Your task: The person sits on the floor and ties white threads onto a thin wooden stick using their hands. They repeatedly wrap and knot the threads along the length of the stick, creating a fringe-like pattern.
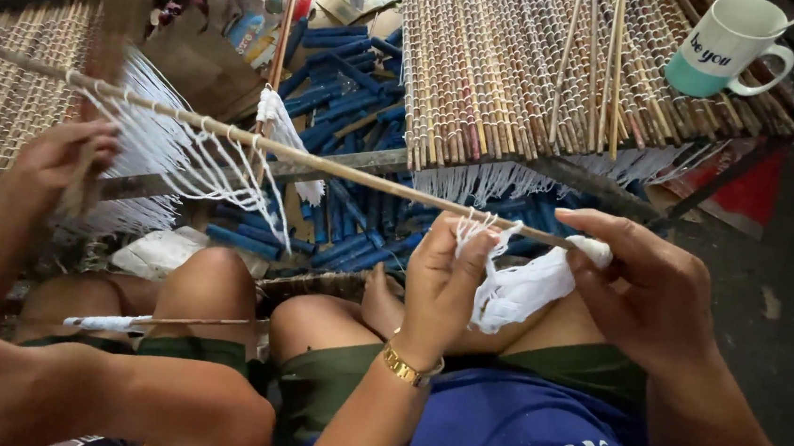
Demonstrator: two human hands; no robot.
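Head view: both hands pinch white thread point(519, 289) on a stick point(326, 161), which slants from upper left to lower right.

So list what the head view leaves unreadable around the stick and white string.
- Left hand: fingertips hidden behind the white string.
- Right hand: its grip on the stick is covered by string wrapping.
- Co-worker's hand at the stick's far end: motion-blurred.
- Mug: top cut by the frame edge.

A crumpled blue, white and yellow packet point(253, 34) was seen at the top. Brown cardboard point(193, 61) was laid beside it.
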